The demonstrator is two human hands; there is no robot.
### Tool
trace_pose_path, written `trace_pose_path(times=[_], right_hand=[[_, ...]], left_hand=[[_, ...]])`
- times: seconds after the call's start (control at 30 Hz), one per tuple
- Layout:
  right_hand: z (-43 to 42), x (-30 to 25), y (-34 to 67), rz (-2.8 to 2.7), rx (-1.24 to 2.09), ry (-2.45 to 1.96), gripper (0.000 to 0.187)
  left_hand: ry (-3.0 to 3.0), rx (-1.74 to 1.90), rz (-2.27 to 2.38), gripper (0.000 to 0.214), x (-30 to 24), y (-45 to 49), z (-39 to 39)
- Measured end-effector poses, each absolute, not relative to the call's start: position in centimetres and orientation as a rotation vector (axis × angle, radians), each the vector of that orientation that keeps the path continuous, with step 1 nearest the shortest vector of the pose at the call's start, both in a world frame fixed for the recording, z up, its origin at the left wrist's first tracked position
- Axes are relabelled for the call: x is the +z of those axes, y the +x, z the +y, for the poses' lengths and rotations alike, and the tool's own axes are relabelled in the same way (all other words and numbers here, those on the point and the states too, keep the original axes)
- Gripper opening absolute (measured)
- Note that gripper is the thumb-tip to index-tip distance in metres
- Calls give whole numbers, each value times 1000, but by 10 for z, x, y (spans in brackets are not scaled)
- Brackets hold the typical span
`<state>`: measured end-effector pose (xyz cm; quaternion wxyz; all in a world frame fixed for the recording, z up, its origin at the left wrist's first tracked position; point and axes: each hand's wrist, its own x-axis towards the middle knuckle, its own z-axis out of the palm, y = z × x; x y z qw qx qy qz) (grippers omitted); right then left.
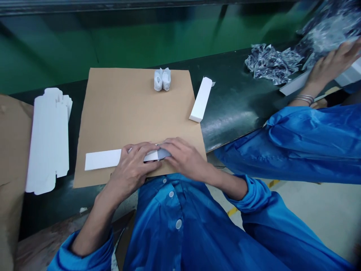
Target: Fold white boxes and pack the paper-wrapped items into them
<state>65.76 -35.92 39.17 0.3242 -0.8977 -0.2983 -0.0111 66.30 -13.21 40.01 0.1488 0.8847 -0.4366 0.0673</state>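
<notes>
A long, narrow white carton (103, 159) lies across the near part of the brown cardboard sheet (132, 109). My left hand (135, 162) is closed around its middle, fingers over the top and thumb along the near side. At the carton's right end my right hand (184, 158) has its fingers and thumb closed on the greyish end flap (163, 153). The fingers hide part of that end, and I cannot tell whether anything is inside. Farther back on the sheet stand two small white wrapped bundles (162, 79), side by side.
Another white carton (201, 99) lies at the sheet's right edge. Flat white carton blanks (50, 143) are stacked on the left, beside a brown cardboard box (14, 158). Crumpled clear plastic (275, 64) lies on the dark table at right, near another person's hand (332, 64).
</notes>
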Motion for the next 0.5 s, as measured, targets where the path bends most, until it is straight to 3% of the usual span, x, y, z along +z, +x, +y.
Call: trace_pose_path(times=[0.2, 0.5], right_hand=[[-346, 388, 644, -476, -109, -2294, 61], [-330, 387, 647, -315, 159, -1873, 61]], left_hand=[[2540, 321, -1045, 29, 390, 661, -131], [2472, 385, -901, 46, 388, 662, -133]])
